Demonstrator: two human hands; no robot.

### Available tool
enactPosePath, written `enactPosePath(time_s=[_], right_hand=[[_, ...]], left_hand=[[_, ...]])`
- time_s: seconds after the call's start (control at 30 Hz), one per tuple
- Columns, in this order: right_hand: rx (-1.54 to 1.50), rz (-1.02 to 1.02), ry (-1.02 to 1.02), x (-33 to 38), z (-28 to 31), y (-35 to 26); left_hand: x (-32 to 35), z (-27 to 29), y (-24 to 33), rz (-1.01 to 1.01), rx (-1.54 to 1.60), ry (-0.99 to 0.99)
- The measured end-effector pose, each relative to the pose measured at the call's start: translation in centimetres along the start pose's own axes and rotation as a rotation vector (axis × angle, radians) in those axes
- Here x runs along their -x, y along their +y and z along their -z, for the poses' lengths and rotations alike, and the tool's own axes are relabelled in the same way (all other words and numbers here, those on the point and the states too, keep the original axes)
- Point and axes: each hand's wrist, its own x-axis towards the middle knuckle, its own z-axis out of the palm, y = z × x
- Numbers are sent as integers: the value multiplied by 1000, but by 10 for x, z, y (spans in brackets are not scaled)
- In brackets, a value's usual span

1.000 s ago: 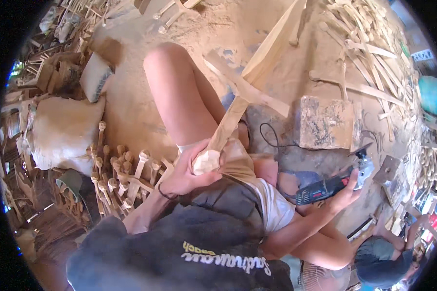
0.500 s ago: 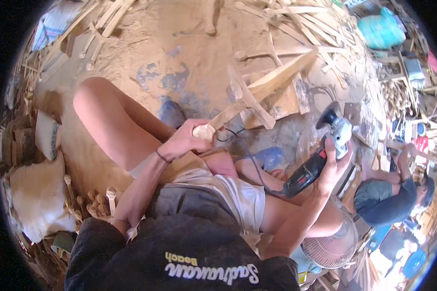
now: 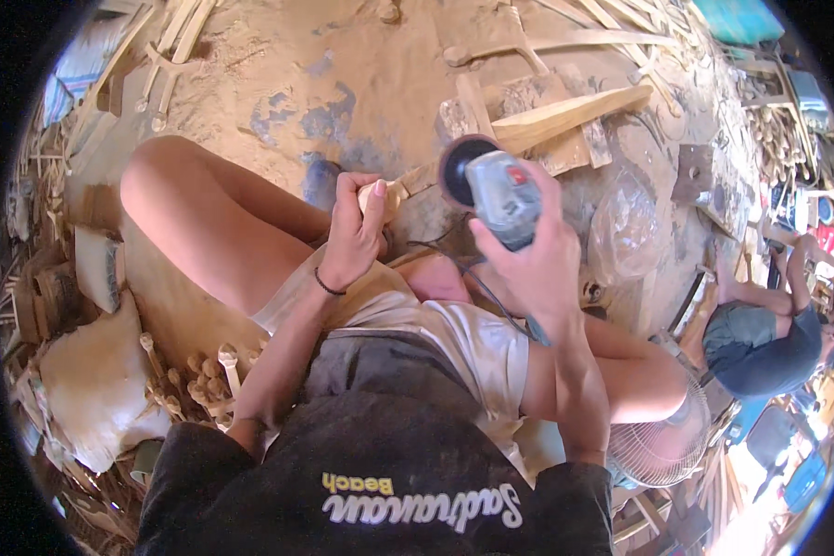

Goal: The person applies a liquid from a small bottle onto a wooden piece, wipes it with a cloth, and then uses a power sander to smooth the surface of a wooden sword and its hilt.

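Closest in, my worry is the disc (image 3: 459,171) of the angle grinder (image 3: 505,199), between one and two o'clock from the middle of my feed. It sits near the bare left hand (image 3: 354,227), and a catch on the grain or a loosened hold could throw it toward those fingers. I cannot tell whether it is spinning, or touching the wood. The sword-shaped wooden piece (image 3: 574,119) is held by hand only at its knobbed end, its blade reaching out toward two o'clock, so pressure near the crosspiece (image 3: 473,104) could twist it free. The slack cord (image 3: 505,310) might snag too.

At ten o'clock I see the left hand wrapped round the knobbed end, fingers closed on it, its forearm rising from between seven and eight. The right hand (image 3: 537,255), near three, clasps the grinder's head, thumb on one side and fingers on the other, its forearm rising from between four and five.

Farther out, a clear plastic bag (image 3: 624,227) lies between two and three, knobbed wooden pieces (image 3: 215,375) cluster at eight, and a fan (image 3: 663,440) is at four. Beyond, a co-worker (image 3: 769,347) is just past three
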Motion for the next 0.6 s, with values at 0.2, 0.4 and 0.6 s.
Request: enactPosePath(time_s=[0.2,0.4,0.6], right_hand=[[1,-14,-66,-2,-23,-7],[43,37,-92,-7,-30,-9],[75,47,-84,-3,-33,-7]], left_hand=[[4,3,9,-30,-57,-38],[0,2,9,-118,-104,-46],[2,2,9,-130,-146,-38]])
